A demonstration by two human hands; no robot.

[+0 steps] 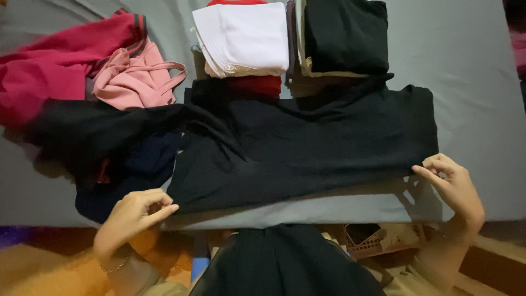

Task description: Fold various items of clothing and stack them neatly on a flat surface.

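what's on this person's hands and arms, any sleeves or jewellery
Both hands are bare, no gloves or rings visible. The left hand has a thin chain bracelet at the wrist. The right hand shows nothing clear at the wrist. No sleeves reach either forearm in view.

Your left hand [134, 215] and right hand [452, 189] pinch the near corners of the black garment [307, 148], so your fingertips hide those corners. Its left side merges into the dark pile [98, 148]; you cannot tell where one cloth ends. The red garment [41, 71] runs off the left edge. The folded white stack [244, 35] and folded black stack [345, 35] are cut by the top edge.
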